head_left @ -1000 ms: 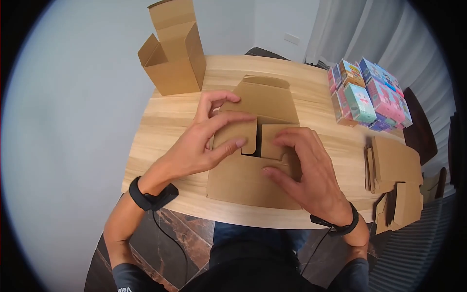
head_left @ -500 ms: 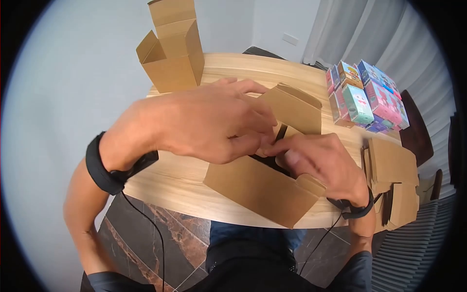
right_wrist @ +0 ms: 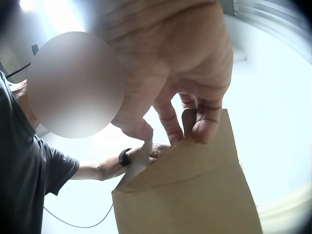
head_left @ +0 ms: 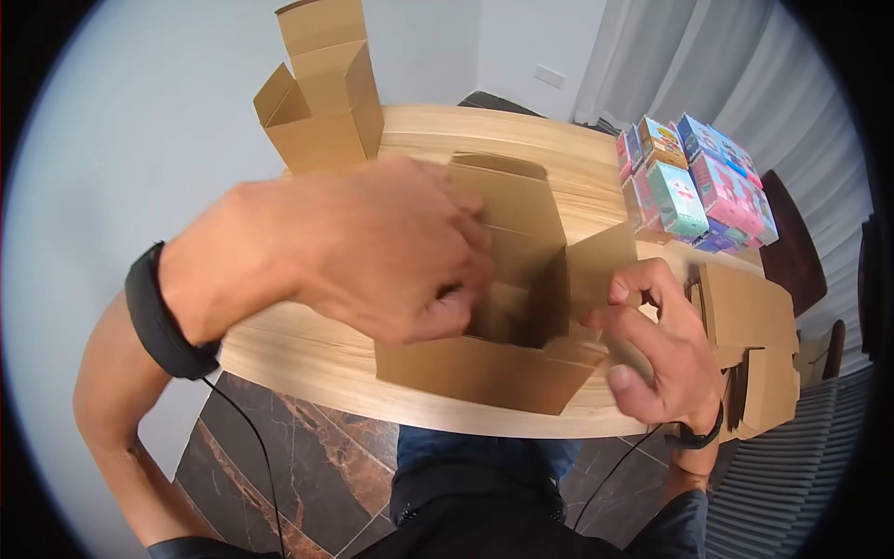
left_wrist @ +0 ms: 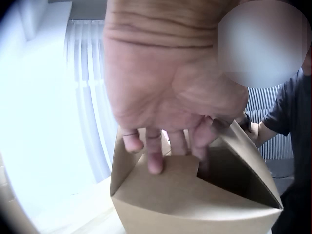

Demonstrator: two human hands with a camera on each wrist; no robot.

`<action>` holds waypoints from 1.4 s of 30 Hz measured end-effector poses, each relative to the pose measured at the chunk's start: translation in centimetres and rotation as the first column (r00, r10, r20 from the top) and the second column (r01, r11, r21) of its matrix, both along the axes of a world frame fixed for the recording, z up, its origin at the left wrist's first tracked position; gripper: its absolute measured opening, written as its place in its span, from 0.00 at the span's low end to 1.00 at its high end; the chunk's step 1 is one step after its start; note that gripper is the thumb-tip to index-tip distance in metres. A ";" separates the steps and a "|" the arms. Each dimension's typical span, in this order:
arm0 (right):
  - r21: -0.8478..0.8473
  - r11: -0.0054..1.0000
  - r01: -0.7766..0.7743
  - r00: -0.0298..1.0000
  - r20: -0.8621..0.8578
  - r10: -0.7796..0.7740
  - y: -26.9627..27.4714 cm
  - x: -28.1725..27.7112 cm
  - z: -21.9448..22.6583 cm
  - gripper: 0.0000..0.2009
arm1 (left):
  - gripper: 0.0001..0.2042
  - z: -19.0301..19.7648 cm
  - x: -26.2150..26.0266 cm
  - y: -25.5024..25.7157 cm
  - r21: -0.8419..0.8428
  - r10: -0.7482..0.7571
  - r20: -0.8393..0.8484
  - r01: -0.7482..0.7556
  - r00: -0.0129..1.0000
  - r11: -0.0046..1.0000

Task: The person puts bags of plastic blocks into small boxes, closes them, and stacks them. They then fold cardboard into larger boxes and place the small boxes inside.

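Observation:
An upright cardboard box (head_left: 480, 368) stands open at the table's front, its dark inside showing between the hands. My left hand (head_left: 372, 247), blurred, is over its left side; in the left wrist view fingers (left_wrist: 155, 163) touch a side flap (left_wrist: 178, 187), some behind it, with the thumb apart. At the box's right side, my right hand (head_left: 661, 345) has bent, spread fingers by the raised right flap (head_left: 601, 265). In the right wrist view one fingertip (right_wrist: 204, 131) lies against the cardboard (right_wrist: 195, 165) and others reach behind its edge.
Another open box (head_left: 326, 135) stands at the table's back left. Colourful small boxes (head_left: 684, 200) are stacked at the back right. Folded cardboard pieces (head_left: 750, 307) lie at the right edge, near a dark chair (head_left: 796, 242).
The hands have moved apart, left hand leftward and right hand rightward. The flaps closed over the box top a second ago have been opened, exposing the inside.

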State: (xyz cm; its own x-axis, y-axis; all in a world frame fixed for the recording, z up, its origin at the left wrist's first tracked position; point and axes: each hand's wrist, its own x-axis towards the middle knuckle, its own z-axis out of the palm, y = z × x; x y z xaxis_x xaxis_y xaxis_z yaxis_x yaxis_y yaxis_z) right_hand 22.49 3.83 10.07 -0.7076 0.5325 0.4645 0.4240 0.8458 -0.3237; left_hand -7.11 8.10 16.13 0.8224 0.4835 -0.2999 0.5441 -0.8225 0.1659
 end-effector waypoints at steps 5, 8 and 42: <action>-0.011 0.969 0.246 0.962 -0.123 -0.245 0.2 1.0 -2.4 0.16 | 0.21 0.5 -4.2 -0.3 -0.030 0.113 0.353 -0.110 0.929 0.993; 0.025 0.949 0.315 0.944 -0.108 -0.310 -0.4 -1.2 -3.3 0.18 | 0.23 -2.4 -2.8 -1.9 0.058 0.204 0.333 -0.236 0.921 0.970; -0.428 0.874 0.231 0.776 -0.460 -0.430 3.2 -4.6 -6.8 0.33 | 0.24 -5.3 -0.7 7.1 -0.620 0.882 0.382 -0.632 0.276 0.466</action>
